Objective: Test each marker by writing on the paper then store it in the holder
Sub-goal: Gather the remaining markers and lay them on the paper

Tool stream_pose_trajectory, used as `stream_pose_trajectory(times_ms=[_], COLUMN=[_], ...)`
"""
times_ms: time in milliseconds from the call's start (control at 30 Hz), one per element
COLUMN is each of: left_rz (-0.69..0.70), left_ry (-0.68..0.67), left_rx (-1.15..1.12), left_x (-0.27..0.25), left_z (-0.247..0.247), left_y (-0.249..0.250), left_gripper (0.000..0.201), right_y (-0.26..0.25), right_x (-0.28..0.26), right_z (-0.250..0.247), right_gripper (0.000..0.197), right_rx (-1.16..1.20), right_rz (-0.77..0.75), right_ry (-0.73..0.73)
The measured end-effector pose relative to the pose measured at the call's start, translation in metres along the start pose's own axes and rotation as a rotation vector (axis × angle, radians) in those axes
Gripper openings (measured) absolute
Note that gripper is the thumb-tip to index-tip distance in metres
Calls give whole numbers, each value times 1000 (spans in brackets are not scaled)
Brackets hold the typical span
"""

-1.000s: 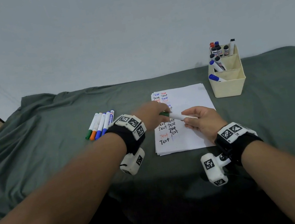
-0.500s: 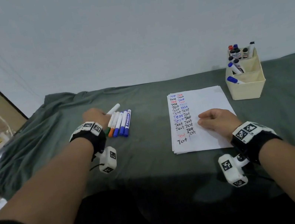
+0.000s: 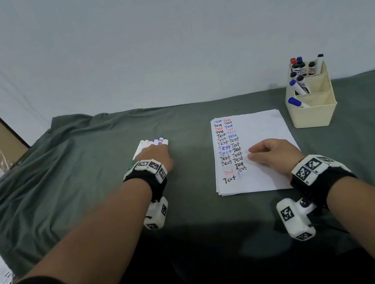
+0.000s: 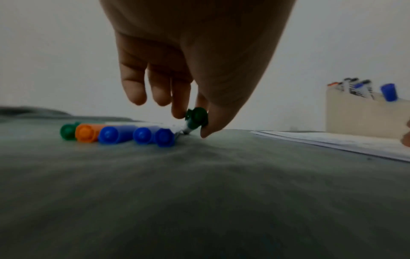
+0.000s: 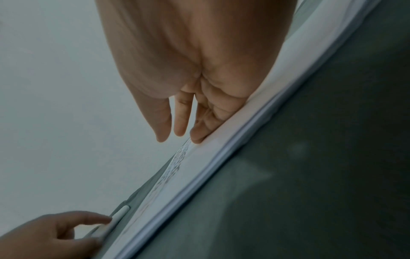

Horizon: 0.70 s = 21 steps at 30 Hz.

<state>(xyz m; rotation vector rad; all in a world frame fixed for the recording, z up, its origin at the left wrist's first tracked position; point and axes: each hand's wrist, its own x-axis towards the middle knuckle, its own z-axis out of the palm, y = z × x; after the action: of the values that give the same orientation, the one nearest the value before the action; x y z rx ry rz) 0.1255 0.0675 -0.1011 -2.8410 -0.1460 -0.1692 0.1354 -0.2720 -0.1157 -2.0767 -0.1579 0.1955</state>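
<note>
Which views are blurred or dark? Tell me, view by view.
Head view: fairly sharp and evenly lit; writing on the paper readable; edges bent by the wide lens. Left wrist view: dim, holder and markers soft. Right wrist view: dim, smeared, paper edge blurred.

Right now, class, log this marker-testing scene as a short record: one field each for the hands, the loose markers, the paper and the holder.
left hand: pinches a green-capped marker at the right end of the row
right hand: rests on the paper, holding nothing
loose markers: lying side by side on the green cloth; green, orange and blue caps
paper: columns of "Test" in black, blue and red
holder: cream, tiered, already holding several markers
</note>
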Motion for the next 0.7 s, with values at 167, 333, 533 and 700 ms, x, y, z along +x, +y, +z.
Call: stream_pose_trajectory(times_ms=[167,333,533,700], left_rz=[-96,-201,-210,-138], left_ry=[-10,-45,-96,-43], left_rx=[-178,-281,-300,-209], left_x=[3,1,3,5], left_z=[8,9,2,-33], left_y=[-7,-14,-11,23], left_gripper=[28,29,39,46], right_y=[-1,-9,-15,-14], right_x=[2,3,-3,-6], right_z=[-1,-8,-29,-48], right_gripper=[15,11,9,17], right_rx=[32,65,-5,-158], right_rz=[-1,-18,-37,-11], right_ry=[-2,15,71,165])
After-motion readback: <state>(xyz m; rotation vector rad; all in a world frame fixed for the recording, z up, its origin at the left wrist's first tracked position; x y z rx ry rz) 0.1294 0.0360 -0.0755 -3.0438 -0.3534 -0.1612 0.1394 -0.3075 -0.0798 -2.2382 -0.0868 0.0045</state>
